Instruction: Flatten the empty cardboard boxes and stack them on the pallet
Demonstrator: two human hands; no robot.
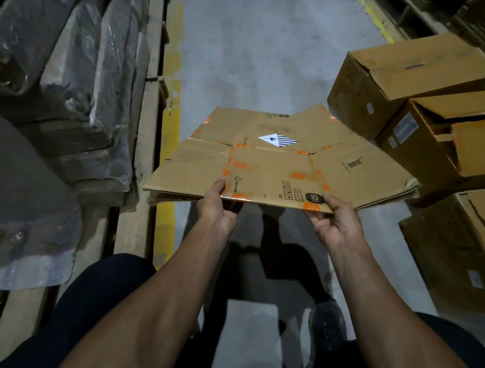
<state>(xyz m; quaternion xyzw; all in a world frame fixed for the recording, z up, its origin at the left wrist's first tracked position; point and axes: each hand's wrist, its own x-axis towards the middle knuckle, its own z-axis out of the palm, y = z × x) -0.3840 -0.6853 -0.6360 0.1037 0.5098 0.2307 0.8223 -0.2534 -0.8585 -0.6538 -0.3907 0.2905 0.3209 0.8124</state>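
Note:
A flattened brown cardboard box (269, 162) with orange tape marks and a white diamond label hangs level above the floor in the middle of the view. My left hand (218, 206) grips its near edge, thumb on top and fingers underneath. My right hand (336, 218) grips the same edge further right, beside a black logo. Its flaps spread out flat toward the far side. A wooden pallet (149, 108) runs along the left, under wrapped goods.
Plastic-wrapped bundles (59, 79) lie stacked on the pallet at left. Three upright brown boxes (406, 77) (456, 138) (465, 241) stand at right, one with open flaps. A yellow floor line (170, 136) borders the pallet. Grey concrete floor (261, 53) stretches ahead.

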